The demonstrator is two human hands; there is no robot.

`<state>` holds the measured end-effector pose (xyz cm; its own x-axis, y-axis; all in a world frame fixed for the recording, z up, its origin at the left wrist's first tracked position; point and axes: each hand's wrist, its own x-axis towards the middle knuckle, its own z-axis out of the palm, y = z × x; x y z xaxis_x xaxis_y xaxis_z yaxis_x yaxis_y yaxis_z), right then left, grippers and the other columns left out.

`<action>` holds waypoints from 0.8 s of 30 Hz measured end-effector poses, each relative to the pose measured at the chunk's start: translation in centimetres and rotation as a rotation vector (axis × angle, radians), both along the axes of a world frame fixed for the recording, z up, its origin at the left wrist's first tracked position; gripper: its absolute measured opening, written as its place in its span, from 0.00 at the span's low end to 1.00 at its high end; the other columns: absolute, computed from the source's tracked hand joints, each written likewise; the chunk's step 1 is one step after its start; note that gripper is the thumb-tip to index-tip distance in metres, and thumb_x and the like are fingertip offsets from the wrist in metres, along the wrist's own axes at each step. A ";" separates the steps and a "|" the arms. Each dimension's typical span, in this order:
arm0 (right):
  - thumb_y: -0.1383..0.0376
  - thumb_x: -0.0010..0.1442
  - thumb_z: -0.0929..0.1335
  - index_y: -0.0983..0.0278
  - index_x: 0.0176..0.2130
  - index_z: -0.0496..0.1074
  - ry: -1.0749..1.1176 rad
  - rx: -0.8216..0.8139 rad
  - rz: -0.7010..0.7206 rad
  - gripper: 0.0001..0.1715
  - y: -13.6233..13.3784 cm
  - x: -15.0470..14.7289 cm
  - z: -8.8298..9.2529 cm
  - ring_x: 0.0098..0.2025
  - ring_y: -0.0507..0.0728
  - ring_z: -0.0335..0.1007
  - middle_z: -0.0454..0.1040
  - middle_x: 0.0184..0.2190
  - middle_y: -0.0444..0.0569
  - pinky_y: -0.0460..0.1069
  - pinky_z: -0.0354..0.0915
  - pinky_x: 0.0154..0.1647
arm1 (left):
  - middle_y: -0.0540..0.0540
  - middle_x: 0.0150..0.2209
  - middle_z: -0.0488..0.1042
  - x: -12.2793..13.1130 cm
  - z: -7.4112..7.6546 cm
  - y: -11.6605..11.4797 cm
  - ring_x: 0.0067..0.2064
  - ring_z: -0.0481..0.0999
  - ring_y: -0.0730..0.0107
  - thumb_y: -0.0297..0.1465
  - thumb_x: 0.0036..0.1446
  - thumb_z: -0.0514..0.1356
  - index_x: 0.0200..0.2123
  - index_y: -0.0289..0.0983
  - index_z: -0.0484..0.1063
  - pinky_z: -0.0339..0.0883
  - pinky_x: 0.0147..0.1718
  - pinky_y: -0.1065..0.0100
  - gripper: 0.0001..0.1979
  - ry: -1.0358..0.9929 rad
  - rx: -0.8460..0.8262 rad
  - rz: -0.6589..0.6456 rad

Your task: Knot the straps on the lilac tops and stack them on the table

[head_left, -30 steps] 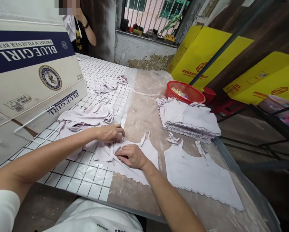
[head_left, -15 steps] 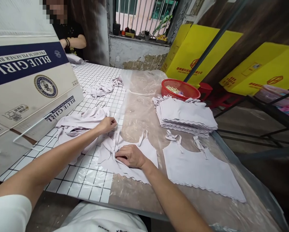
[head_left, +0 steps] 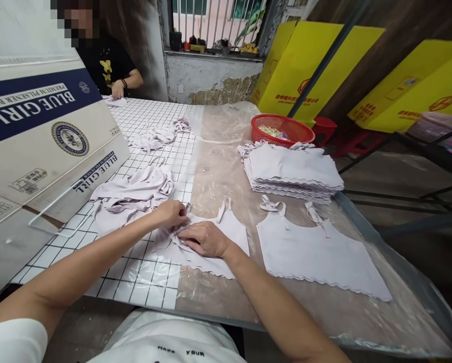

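Observation:
A pale lilac camisole (head_left: 211,264) with thin straps and a wavy hem lies in front of me, its left side bunched up. My left hand (head_left: 172,214) is closed on the camisole near its upper left edge. Close beside it, my right hand (head_left: 205,238) pinches the bunched fabric, palm down. A second camisole (head_left: 317,257) lies flat to the right, straps at the top. Left of my hands sits a crumpled heap of the same garments (head_left: 131,194). Behind the flat one rises a neat stack of camisoles (head_left: 294,169).
A beer carton (head_left: 40,131) stands along the left side. A red basket (head_left: 282,130) sits behind the stack. Small crumpled pieces (head_left: 158,137) lie farther back. Across the table, a person (head_left: 112,70) handles pale cloth. Yellow boxes (head_left: 317,70) stand at the back right.
My left hand has come down from above the table to the camisole beside my right hand. The person across has shifted, with a hand now on the cloth. The view has tilted slightly.

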<state>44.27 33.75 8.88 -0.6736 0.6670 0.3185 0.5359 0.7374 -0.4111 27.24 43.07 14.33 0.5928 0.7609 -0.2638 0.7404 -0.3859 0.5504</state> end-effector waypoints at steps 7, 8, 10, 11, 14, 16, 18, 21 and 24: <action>0.63 0.68 0.63 0.59 0.51 0.77 -0.112 0.067 0.010 0.17 0.1 -0.1 -0.1 0.35 0.54 0.72 0.79 0.33 0.48 0.47 0.63 0.35 | 0.52 0.15 0.66 -0.2 0.6 -0.1 0.21 0.65 0.72 0.31 0.40 0.62 0.16 0.37 0.69 0.56 0.22 0.71 0.07 -0.170 -0.270 0.121; 0.63 0.68 0.63 0.59 0.51 0.77 -0.114 0.071 0.015 0.17 0.1 -0.1 -0.1 0.34 0.53 0.72 0.78 0.32 0.47 0.47 0.62 0.35 | 0.52 0.16 0.66 -0.3 0.8 0.1 0.21 0.66 0.73 0.32 0.41 0.62 0.16 0.37 0.68 0.58 0.22 0.71 0.08 -0.226 -0.304 0.152; 0.64 0.68 0.62 0.59 0.51 0.77 -0.114 0.077 0.030 0.18 0.1 -0.1 0.0 0.34 0.53 0.71 0.77 0.31 0.47 0.47 0.61 0.34 | 0.52 0.17 0.64 -0.4 1.1 0.8 0.21 0.65 0.74 0.35 0.43 0.62 0.18 0.37 0.66 0.60 0.23 0.71 0.10 -0.348 -0.342 0.226; 0.64 0.68 0.62 0.58 0.51 0.77 -0.114 0.079 0.037 0.18 0.1 -0.1 0.1 0.34 0.53 0.71 0.77 0.32 0.46 0.47 0.60 0.35 | 0.53 0.17 0.63 -0.5 1.3 1.2 0.21 0.64 0.75 0.36 0.43 0.62 0.18 0.37 0.65 0.61 0.24 0.71 0.11 -0.412 -0.349 0.263; 0.65 0.67 0.63 0.57 0.50 0.78 -0.115 0.084 0.041 0.17 0.1 -0.2 0.1 0.34 0.53 0.70 0.76 0.32 0.46 0.47 0.59 0.34 | 0.52 0.19 0.61 -0.2 2.0 2.4 0.22 0.63 0.76 0.38 0.45 0.61 0.19 0.38 0.61 0.62 0.25 0.70 0.13 -0.577 -0.353 0.358; 0.65 0.66 0.64 0.56 0.50 0.78 -0.123 0.088 0.034 0.17 0.1 -0.2 0.0 0.33 0.52 0.70 0.76 0.31 0.45 0.47 0.59 0.33 | 0.51 0.21 0.64 0.2 2.5 3.1 0.24 0.66 0.74 0.39 0.47 0.61 0.21 0.38 0.62 0.64 0.27 0.69 0.13 -0.660 -0.346 0.408; 0.65 0.66 0.64 0.56 0.51 0.78 -0.135 0.087 0.030 0.17 0.0 -0.3 -0.1 0.32 0.53 0.69 0.75 0.30 0.45 0.47 0.59 0.33 | 0.47 0.25 0.69 0.7 2.9 3.3 0.28 0.70 0.72 0.41 0.50 0.60 0.26 0.37 0.65 0.67 0.30 0.67 0.13 -0.716 -0.325 0.442; 0.66 0.66 0.64 0.58 0.51 0.77 -0.119 0.074 0.036 0.18 0.0 -0.3 -0.1 0.34 0.53 0.70 0.76 0.32 0.46 0.47 0.60 0.34 | 0.42 0.37 0.75 0.7 3.1 2.1 0.38 0.75 0.67 0.40 0.52 0.60 0.36 0.36 0.69 0.69 0.38 0.64 0.14 -0.747 -0.264 0.481; 0.66 0.66 0.65 0.60 0.52 0.76 -0.064 0.036 0.036 0.17 0.1 -0.2 0.3 0.35 0.53 0.71 0.78 0.34 0.46 0.47 0.62 0.34 | 0.42 0.44 0.74 -1.0 1.9 -1.4 0.44 0.73 0.63 0.39 0.54 0.62 0.43 0.37 0.67 0.68 0.43 0.62 0.16 -0.673 -0.032 0.432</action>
